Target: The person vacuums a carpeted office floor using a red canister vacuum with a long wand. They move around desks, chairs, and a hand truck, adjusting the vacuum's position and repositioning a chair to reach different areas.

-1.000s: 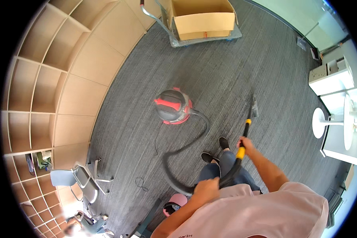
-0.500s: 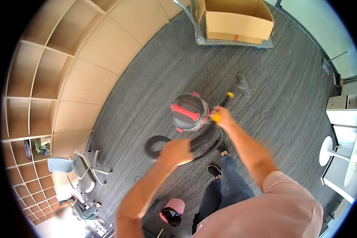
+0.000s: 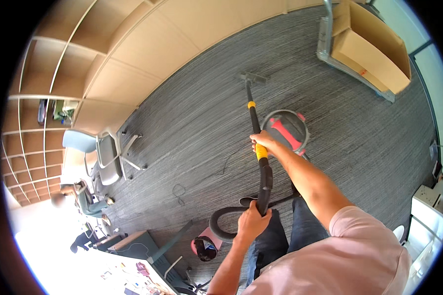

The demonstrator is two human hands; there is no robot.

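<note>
My right hand (image 3: 266,141) wraps round the black vacuum cleaner wand (image 3: 253,120), just above a yellow collar (image 3: 262,152). Lower down, my left hand (image 3: 253,222) grips the black end piece where the wand meets the ribbed hose (image 3: 216,221). From there the hose loops out to the left of my legs. At the wand's far end, a flat grey floor nozzle (image 3: 254,77) rests on the dark carpet. The round vacuum canister (image 3: 285,129), black with a red handle on top, stands right beside my right hand, partly hidden by my forearm.
A cardboard box (image 3: 366,54) sits on a platform trolley (image 3: 330,59) at the far right. Wooden shelving (image 3: 128,73) lines the left, with an office chair (image 3: 108,155) before it. A pink bin (image 3: 212,238) stands near my feet; a thin cord (image 3: 179,194) lies on the carpet. Another person sits far left.
My view has turned, shifting the canister and trolley rightward in the picture. The wand has swung left, and its nozzle now lies left of the canister. Both hands keep their hold.
</note>
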